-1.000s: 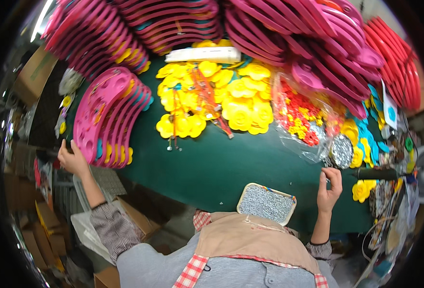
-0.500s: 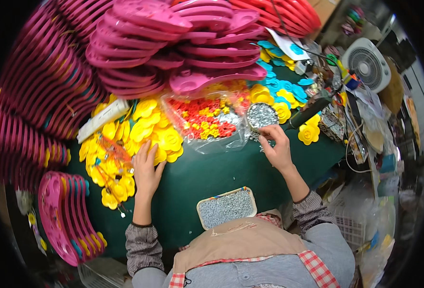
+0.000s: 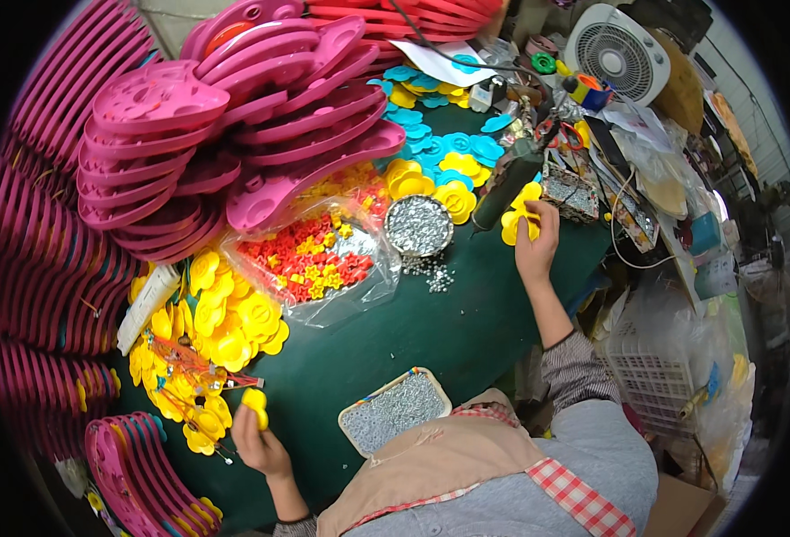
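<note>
My left hand (image 3: 263,449), low on the left, pinches a yellow plastic flower (image 3: 255,404) between thumb and fingers. Beside it spreads a heap of yellow plastic flowers (image 3: 225,322), with thin red wires (image 3: 185,360) lying over part of it. Farther right, my right hand (image 3: 538,243) has its thumb and fingers closed on yellow flower pieces (image 3: 513,224) near the dark green tool (image 3: 509,182). A round tub of small silvery parts (image 3: 419,225) stands left of that hand. A clear bag (image 3: 314,268) of small red and yellow pieces lies between the heap and the tub.
Stacked pink plastic shells (image 3: 153,134) crowd the back and left. A cream tray (image 3: 445,383) of small metal parts rests against my apron. Blue flowers (image 3: 456,143) lie at the back, and a fan (image 3: 617,55) stands beyond. Loose silvery bits (image 3: 440,280) are scattered below the tub.
My left hand has left the heap, moved toward me and now holds a yellow flower. My right hand has gone from beside the tub rightward to the yellow flowers. The whole view has shifted.
</note>
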A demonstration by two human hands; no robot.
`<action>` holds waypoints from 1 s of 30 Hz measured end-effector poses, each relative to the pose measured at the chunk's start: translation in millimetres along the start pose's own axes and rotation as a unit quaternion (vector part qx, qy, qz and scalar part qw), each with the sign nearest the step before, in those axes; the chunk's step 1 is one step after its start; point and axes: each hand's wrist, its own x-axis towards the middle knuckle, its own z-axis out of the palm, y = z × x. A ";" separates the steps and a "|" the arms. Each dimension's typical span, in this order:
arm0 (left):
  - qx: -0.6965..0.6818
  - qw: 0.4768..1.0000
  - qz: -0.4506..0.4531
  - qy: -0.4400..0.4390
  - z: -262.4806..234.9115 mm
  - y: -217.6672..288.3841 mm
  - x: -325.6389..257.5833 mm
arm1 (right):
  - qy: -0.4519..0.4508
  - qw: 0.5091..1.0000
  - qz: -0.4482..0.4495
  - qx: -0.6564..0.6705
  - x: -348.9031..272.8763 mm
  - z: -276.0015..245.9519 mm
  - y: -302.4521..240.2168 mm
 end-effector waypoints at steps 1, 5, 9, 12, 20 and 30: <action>-0.011 0.999 -0.006 -0.032 0.3 9.3 -6.8 | -0.022 0.999 -0.007 -0.044 13.2 -2.5 14.6; -0.044 0.992 -0.058 -0.105 7.7 38.1 -29.7 | -0.122 0.948 -0.102 -0.275 58.4 11.9 54.1; -0.067 0.985 -0.081 -0.135 13.8 56.2 -36.7 | -0.199 0.912 -0.111 -0.342 88.4 31.0 86.9; -0.062 0.987 -0.080 -0.127 11.1 61.4 -39.5 | -0.142 0.965 -0.092 -0.202 98.6 27.9 55.1; -0.104 0.989 -0.022 -0.100 26.8 60.1 -19.5 | -0.077 0.991 0.065 0.085 65.8 -29.5 89.4; -0.108 0.985 -0.064 -0.114 23.4 56.3 -17.9 | -0.263 0.892 0.236 0.280 -100.2 -8.2 -113.7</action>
